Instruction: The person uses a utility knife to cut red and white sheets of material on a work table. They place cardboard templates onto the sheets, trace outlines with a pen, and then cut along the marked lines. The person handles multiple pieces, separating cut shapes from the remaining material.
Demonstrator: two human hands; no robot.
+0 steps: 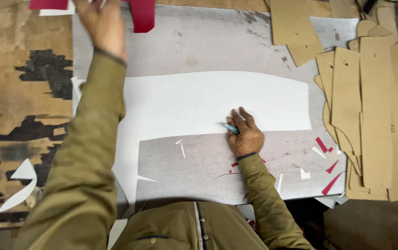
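A cut sheet (217, 104) lies on the metal plate (208, 41), cardboard patterns (374, 115) stacked to its right

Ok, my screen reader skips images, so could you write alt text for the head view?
Seen from above, a person's right hand rests on a large white sheet holding a small blue tool, while the left hand reaches to red pieces at the grey table's far edge. Tan cardboard patterns are stacked right.

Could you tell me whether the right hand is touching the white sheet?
Touching: the head view shows the right hand resting on the white sheet.
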